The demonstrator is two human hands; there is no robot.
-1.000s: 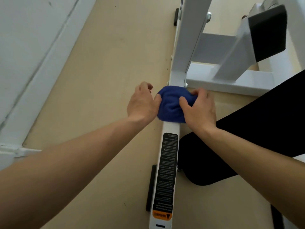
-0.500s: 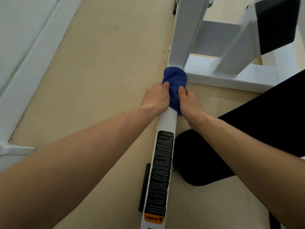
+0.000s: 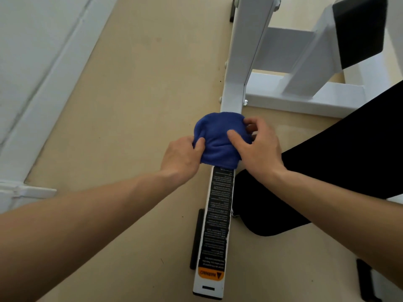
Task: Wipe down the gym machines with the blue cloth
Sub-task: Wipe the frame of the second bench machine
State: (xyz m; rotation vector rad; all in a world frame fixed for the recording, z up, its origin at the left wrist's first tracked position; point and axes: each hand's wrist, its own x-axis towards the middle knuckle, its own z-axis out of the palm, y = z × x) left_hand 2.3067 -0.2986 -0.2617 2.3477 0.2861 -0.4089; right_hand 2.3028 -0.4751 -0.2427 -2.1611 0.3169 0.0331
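Draping the frame bar [image 3: 234,92], the blue cloth [image 3: 218,131] sits bunched above a warning label [image 3: 218,214]. The left grip [image 3: 181,155] pinches its edge; the right grip [image 3: 259,147] curls round its side

My two hands, left hand [image 3: 181,155] and right hand [image 3: 259,147]; one cloth [image 3: 218,136]; one machine [image 3: 246,51]; one label [image 3: 218,214] at 6 o'clock; one pad [image 3: 359,29] at 1 o'clock.

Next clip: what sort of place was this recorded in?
Most likely a gym or home workout room: a white machine frame with a black pad, a warning label on its bar, and a beige floor.
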